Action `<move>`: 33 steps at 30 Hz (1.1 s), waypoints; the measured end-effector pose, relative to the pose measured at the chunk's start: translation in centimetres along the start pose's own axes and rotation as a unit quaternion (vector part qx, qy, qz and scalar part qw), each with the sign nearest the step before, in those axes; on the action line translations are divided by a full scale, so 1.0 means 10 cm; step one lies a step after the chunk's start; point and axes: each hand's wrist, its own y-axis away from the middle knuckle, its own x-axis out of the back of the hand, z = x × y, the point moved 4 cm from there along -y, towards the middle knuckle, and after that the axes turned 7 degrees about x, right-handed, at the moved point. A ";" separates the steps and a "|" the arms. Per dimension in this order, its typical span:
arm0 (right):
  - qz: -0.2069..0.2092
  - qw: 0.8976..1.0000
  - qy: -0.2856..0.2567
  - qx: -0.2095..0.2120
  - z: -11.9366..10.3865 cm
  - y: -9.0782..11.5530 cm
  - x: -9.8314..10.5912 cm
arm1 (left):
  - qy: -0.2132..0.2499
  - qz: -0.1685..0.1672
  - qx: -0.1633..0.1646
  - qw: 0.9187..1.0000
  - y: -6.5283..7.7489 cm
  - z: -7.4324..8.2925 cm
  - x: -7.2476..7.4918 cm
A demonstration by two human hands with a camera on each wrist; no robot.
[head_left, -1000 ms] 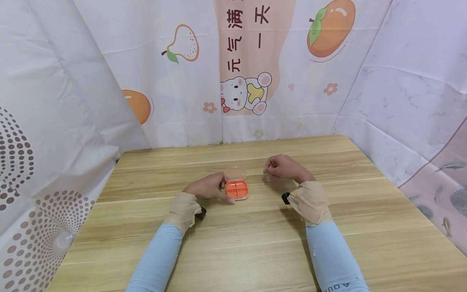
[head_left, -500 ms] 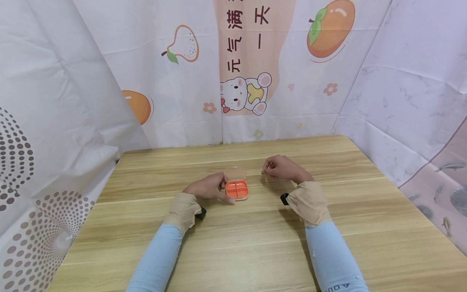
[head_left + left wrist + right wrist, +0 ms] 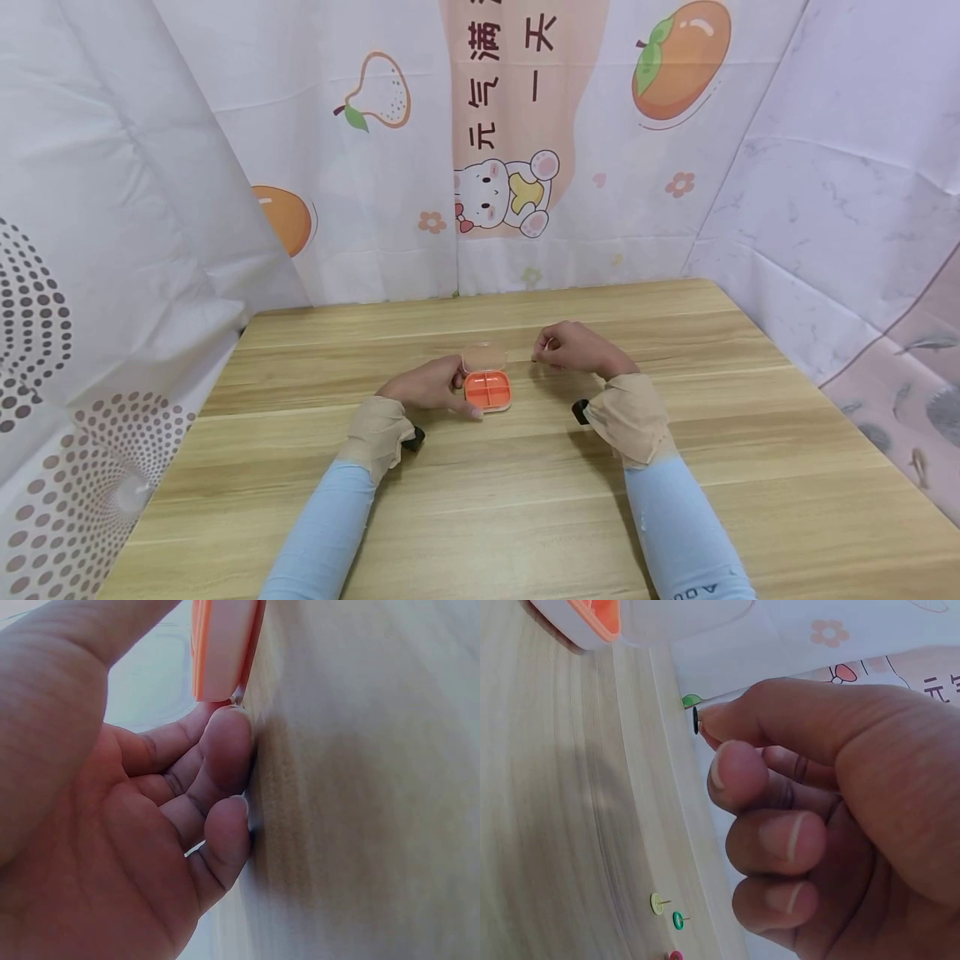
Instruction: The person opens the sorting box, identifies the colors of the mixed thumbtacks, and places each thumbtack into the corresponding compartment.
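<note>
Your box (image 3: 487, 390) looks glossy plastic, its clear lid (image 3: 484, 357) smooth plastic, the tabletop (image 3: 510, 500) smooth and wood-grained, the backdrop (image 3: 405, 175) creased cloth, your sleeves (image 3: 318, 533) smooth matt fabric, your wrist wraps (image 3: 632, 419) crinkled, and the tacks (image 3: 657, 904) metal-pinned.

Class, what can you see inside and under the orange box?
Inside the orange box, crossed dividers show, and nothing loose can be made out. The table shows around it, but whatever is directly beneath is covered.

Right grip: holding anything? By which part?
Yes, the right grip pinches a dark thumbtack by its pin side. The flat head faces away from the grip; the pin is mostly hidden.
</note>
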 end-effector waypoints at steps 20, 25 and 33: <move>-0.026 0.999 -0.001 0.036 -0.11 -0.09 -0.13 | -0.008 0.001 0.000 1.000 -0.03 -0.03 0.00; -0.028 0.999 0.000 0.038 -0.12 -0.09 -0.14 | -0.011 0.002 -0.001 1.000 -0.03 -0.03 0.00; -0.036 0.999 -0.011 0.038 -0.14 -0.09 -0.15 | -0.004 0.001 -0.003 1.000 -0.02 -0.02 0.00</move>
